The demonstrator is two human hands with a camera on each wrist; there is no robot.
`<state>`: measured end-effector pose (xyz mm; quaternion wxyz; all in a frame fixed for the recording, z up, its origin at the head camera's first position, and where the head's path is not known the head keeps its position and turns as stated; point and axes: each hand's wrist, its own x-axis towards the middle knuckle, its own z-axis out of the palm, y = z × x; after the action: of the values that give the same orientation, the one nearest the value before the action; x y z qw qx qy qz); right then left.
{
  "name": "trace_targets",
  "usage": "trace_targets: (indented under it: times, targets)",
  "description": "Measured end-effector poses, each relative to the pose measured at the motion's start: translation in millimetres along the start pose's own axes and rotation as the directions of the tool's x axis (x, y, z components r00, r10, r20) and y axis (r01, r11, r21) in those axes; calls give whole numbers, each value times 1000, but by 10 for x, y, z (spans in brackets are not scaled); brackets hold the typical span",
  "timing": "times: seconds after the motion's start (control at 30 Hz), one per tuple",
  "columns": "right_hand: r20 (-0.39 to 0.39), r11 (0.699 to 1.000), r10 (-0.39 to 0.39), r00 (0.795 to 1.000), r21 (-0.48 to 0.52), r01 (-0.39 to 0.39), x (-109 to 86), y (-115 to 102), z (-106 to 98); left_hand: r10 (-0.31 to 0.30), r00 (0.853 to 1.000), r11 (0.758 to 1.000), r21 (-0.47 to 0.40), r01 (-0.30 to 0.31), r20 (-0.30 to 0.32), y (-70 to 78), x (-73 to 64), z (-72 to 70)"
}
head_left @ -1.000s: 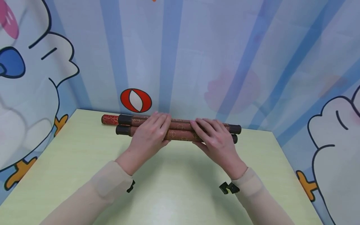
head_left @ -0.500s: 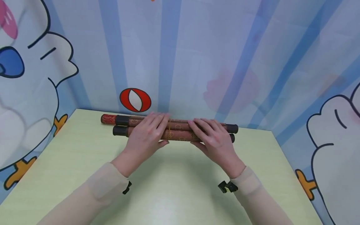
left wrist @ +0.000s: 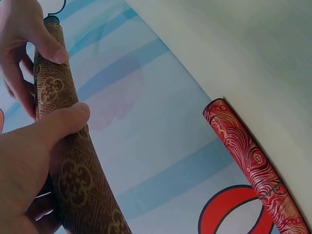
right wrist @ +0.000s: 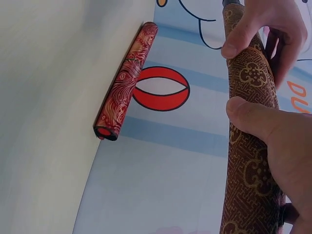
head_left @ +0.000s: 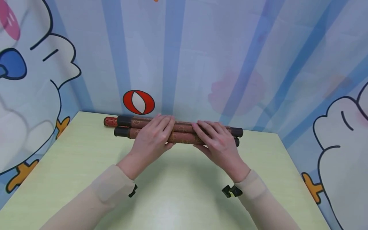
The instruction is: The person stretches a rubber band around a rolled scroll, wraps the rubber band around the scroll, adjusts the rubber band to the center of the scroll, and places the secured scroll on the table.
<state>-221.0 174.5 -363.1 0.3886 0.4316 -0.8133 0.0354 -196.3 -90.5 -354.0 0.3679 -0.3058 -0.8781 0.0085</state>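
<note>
Two brown brocade scroll rolls with gold floral patterns and black end knobs lie side by side in both hands, the near roll point(head_left: 184, 138) and the far roll point(head_left: 184, 127). Their shadow falls on the table in front. My left hand point(head_left: 152, 134) grips them left of the middle, fingers over the top and thumb on the near side. My right hand point(head_left: 220, 142) holds them the same way toward the right end. In the right wrist view a thin orange band point(right wrist: 261, 52) crosses the brocade beside the left hand.
A red swirl-patterned roll point(left wrist: 253, 165) lies along the back edge of the pale table point(head_left: 178, 191), partly behind the held rolls in the head view. The blue-striped cartoon backdrop point(head_left: 195, 64) rises right behind it.
Both rolls have shifted slightly left in the hands' grip. The left hand moved a little left, then back right; the orange band that showed beside it is hidden in the head view now.
</note>
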Motion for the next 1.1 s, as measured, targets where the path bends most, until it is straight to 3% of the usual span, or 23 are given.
trace_targets:
  times: [0.2, 0.43, 0.63, 1.1]
  targets:
    - [6, 1000, -4, 1000, 10, 4, 37, -24, 27, 19, 1000, 1000, 9, -19, 22, 29, 12, -3]
    - [13, 1000, -7, 1000, 9, 7, 23, -32, 22, -27, 998, 1000, 18, 25, 60, -25, -74, -48]
    - [34, 1000, 8, 999, 3, -8, 11, -38, 6, -31, 998, 999, 10, 30, 51, -40, -103, -44]
    - [17, 1000, -12, 1000, -19, 13, 93, -97, 39, -10, 1000, 1000, -7, 10, 19, 10, -24, -8]
